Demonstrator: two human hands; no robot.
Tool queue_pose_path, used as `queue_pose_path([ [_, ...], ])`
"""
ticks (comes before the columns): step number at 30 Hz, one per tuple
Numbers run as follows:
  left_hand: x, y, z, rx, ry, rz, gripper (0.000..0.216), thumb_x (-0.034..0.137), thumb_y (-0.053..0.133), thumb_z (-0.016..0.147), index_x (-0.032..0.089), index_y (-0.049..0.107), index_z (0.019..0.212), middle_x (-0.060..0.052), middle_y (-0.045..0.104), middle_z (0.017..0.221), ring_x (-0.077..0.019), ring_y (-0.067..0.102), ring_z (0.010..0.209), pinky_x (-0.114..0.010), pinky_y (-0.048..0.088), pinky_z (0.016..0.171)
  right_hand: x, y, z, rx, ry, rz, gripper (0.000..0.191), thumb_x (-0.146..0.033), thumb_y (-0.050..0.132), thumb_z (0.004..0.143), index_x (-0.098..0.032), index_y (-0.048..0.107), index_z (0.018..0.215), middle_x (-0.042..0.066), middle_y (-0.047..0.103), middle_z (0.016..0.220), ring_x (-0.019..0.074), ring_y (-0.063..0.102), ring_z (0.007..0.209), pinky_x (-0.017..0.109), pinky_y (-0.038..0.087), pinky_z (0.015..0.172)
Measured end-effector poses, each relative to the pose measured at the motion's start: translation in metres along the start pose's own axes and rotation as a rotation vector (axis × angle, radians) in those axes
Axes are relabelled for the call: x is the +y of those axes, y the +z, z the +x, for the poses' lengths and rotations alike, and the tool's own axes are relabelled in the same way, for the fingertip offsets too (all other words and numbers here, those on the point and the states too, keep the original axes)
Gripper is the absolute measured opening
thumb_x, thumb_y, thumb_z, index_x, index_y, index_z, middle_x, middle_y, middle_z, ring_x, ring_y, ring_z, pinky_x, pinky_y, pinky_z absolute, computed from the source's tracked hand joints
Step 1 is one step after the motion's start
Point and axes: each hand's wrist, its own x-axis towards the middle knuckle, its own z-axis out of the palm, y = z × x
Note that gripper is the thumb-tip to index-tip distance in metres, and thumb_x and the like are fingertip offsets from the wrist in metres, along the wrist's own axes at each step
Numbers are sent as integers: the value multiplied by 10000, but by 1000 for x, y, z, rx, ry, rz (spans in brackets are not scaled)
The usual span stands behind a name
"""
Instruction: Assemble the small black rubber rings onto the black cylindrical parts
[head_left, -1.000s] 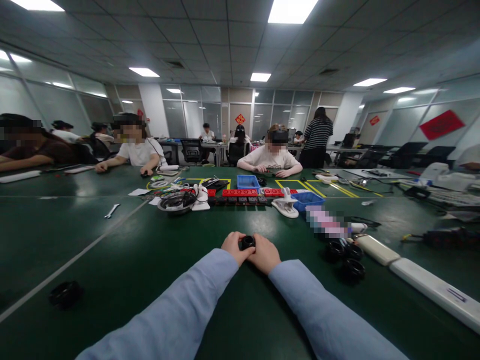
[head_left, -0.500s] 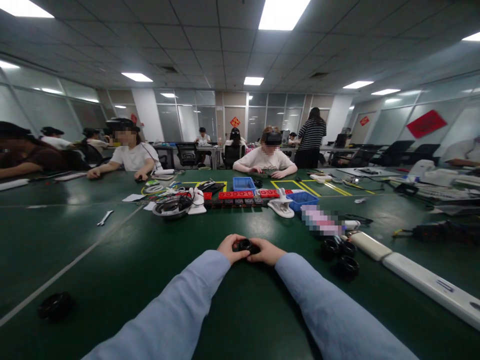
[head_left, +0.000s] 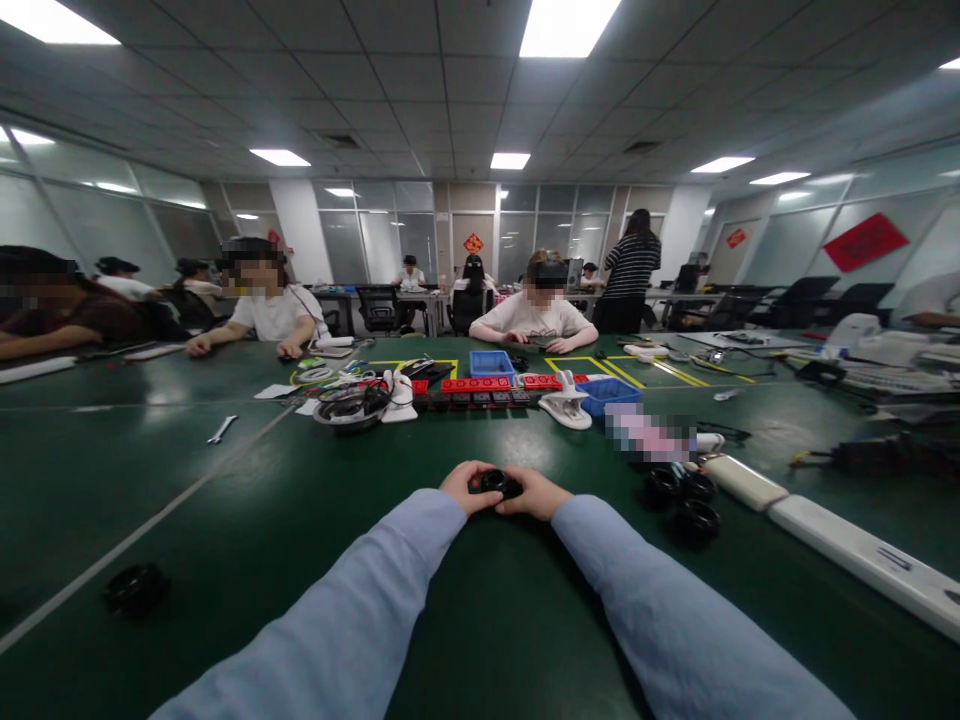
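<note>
Both my hands meet at the middle of the green table [head_left: 247,520], sleeves in light blue. My left hand [head_left: 465,487] and my right hand [head_left: 531,493] are closed together round a small black round part [head_left: 493,483], which shows between the fingers just above the table top. To the right of my hands lie three more black round parts [head_left: 684,497] in a cluster. Another black round part [head_left: 135,588] lies alone at the near left.
A row of red and black blocks [head_left: 480,390], two blue bins [head_left: 611,394], a white clamp [head_left: 564,408], a bowl of cables [head_left: 352,407] and a small wrench [head_left: 222,429] lie beyond. White bars [head_left: 862,560] lie at right. People sit across the table.
My hands have stayed together on the black part, turning it slightly; the fingers have opened a little around it. The view has shifted slightly.
</note>
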Motion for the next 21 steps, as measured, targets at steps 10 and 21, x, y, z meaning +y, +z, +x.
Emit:
queue_pose_path([
  [10, 27, 9, -7, 215, -151, 239, 381, 358, 689, 530, 147, 538, 809, -35, 511, 809, -171, 504, 771, -297, 411, 716, 3, 20, 4, 380, 72, -625, 328, -347, 644, 546, -158, 474, 754, 32, 527, 717, 159, 479, 673, 252, 324, 562],
  [21, 25, 1, -6, 92, -84, 104, 324, 288, 664, 564, 161, 544, 836, -14, 499, 803, -137, 488, 725, -253, 418, 648, -3, 10, -1, 201, -92, -396, 561, -338, 678, 526, -212, 504, 1045, 41, 570, 995, 218, 511, 921, 342, 372, 793],
])
